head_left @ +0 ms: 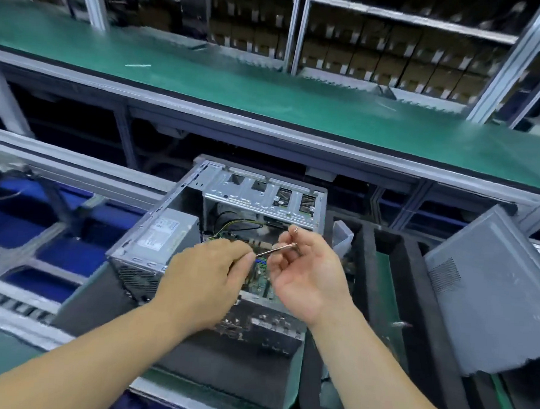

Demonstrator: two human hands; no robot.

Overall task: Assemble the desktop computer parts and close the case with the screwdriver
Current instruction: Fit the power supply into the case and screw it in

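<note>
1. The open computer case lay on its side on the bench, open face up, likely so the person could work down into it. Power supply sat at its left, drive cage at the far end, motherboard partly visible between the hands.
2. Left hand hovered over the case interior, fingers curled with the tips pinching the near end of a thin metal strip.
3. Right hand was palm-up, fingers loosely curled, thumb and forefinger nipping the strip's far end; both hands were clamped on the same piece, probably to align it before fitting.
4. What the strip was could not be told: too blurred, maybe a slot cover or bracket.
5. The side panel leaned tilted at the right, well apart from the case, so closing looked not yet begun.
6. No screwdriver could be made out.
7. Black foam tray stood just beside the case on the right; the green conveyor belt ran behind.
</note>
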